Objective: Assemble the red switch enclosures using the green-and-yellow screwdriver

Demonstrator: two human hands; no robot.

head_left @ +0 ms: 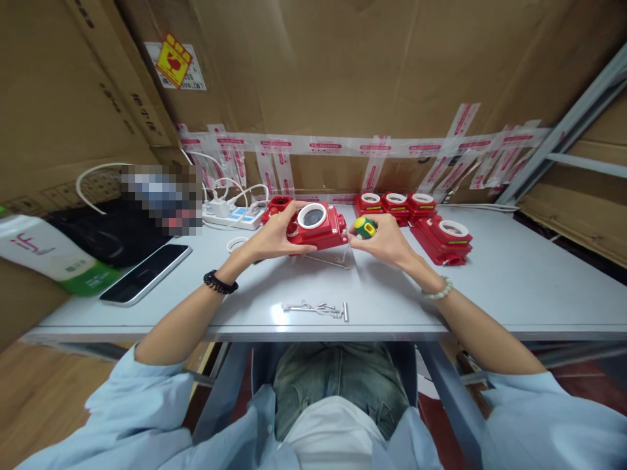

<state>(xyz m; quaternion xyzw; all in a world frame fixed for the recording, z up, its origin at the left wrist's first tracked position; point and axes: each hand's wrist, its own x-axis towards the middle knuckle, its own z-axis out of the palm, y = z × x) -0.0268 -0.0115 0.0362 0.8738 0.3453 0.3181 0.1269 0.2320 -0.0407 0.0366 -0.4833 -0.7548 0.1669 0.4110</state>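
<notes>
A red box with a white-ringed round window is held up over the table, tilted, with my left hand closed around its left end. My right hand grips a stubby green and yellow screwdriver just off the box's right end. The screwdriver's tip is hard to make out there, beside a small light-coloured part at the box's edge. Below the box, a thin metal piece with a cord lies on the table. Nearer the front edge is a small pile of screws and metal pins.
More red boxes stand at the back right, and a red part sits behind my left hand. A white ring, power strip, phone and green-white bottle are on the left. Cardboard walls the back.
</notes>
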